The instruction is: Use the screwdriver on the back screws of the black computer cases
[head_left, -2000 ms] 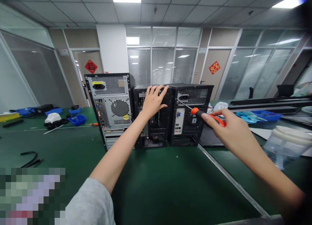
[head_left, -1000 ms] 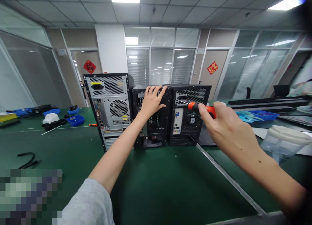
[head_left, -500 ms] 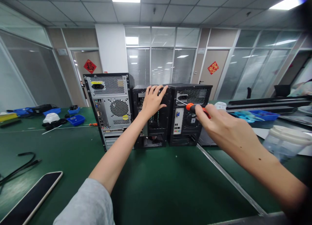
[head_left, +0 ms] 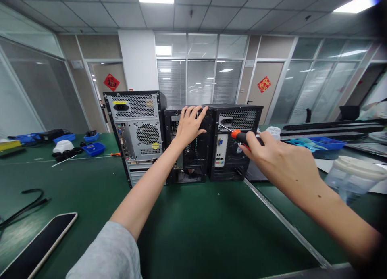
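Three computer cases stand side by side with their backs toward me. My left hand (head_left: 190, 125) lies with spread fingers over the upper back of the middle black computer case (head_left: 199, 160). In my right hand (head_left: 272, 152) is a screwdriver (head_left: 240, 136) with a black and orange-red handle. Its thin shaft points left, and the tip meets the back of the right computer case (head_left: 231, 150) near the lower left corner of the power supply. Any screw under the tip is too small to make out. The left computer case (head_left: 146, 132) is taller and silver-backed.
On the green table (head_left: 181, 238) lie a phone (head_left: 39, 244) and a black cable (head_left: 33, 202) at the left. Blue trays (head_left: 94, 149) sit farther back. A clear plastic jug (head_left: 352, 178) with a pale lid stands right, near my forearm.
My right hand has turned and shifted slightly on the screwdriver handle, showing more of it. The tip stays at the same spot. My left hand has not moved.
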